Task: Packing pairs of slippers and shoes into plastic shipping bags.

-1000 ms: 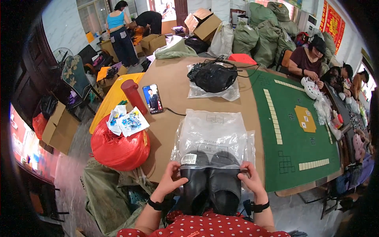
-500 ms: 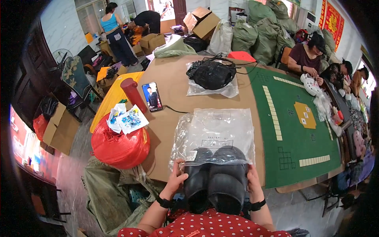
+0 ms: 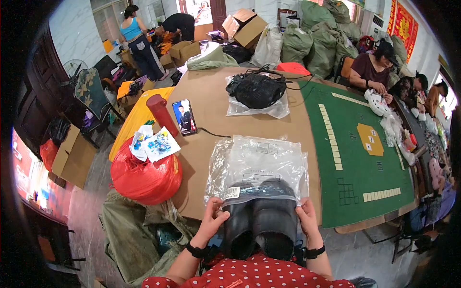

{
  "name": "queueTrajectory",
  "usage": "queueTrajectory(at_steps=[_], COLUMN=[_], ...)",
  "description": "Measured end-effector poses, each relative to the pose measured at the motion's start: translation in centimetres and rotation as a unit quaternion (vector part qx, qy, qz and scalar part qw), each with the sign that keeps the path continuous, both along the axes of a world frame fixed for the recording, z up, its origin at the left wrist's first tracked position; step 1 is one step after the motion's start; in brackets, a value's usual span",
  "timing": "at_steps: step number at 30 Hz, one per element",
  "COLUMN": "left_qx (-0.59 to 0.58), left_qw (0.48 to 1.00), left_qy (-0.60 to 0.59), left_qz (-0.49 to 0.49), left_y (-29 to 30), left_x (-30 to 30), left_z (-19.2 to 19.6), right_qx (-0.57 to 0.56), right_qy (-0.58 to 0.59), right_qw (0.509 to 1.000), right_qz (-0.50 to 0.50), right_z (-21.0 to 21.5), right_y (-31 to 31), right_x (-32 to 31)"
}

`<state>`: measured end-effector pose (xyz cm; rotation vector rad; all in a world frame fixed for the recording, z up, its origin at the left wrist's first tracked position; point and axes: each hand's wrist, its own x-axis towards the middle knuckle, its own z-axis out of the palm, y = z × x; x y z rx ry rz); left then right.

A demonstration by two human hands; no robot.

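A clear plastic bag [image 3: 261, 156] lies on the brown tabletop, its open end toward me. Two black, glossy, padded pieces with rounded far ends [image 3: 273, 216] rest side by side, those ends inside the bag; their hollow near ends stick out close to my body. I cannot tell their exact kind. At the left of the bag's mouth, my left hand [image 3: 212, 220] pinches the plastic edge near a white barcode label [image 3: 232, 192]. On the other side my right hand [image 3: 308, 218] grips the opposite edge, its fingers beside the black pieces.
Left of the bag are a red ball of plastic twine [image 3: 146, 175] with crumpled paper on it, a red flask [image 3: 161, 114] and a lit phone [image 3: 185, 117]. Beyond lies a black corded bundle on plastic [image 3: 257, 91]. A green mat [image 3: 350, 158] covers the right; co-workers sit past it.
The bag has come slightly toward me over the black pieces, and its far edge has slumped. My right hand has shifted a little inward. My left hand still grips its side.
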<state>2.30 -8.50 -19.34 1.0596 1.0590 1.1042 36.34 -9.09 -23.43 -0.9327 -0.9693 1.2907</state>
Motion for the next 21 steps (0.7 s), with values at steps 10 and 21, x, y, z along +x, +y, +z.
queueTrajectory(at_steps=[10,21], left_qx=[-0.025,0.025], left_qw=[0.996,0.997], left_qy=[0.005,0.009], left_qz=[0.087,0.068], left_y=[0.7,-1.5], left_x=[2.0,0.6], left_z=[-0.3,-1.6], right_qx=[-0.008,-0.019], right_qy=[-0.028,-0.205], right_qw=[0.991,0.974], right_qz=[-0.128,-0.092], right_z=[1.9,1.8], right_y=[0.8,-2.9], right_x=[-1.7,-0.5])
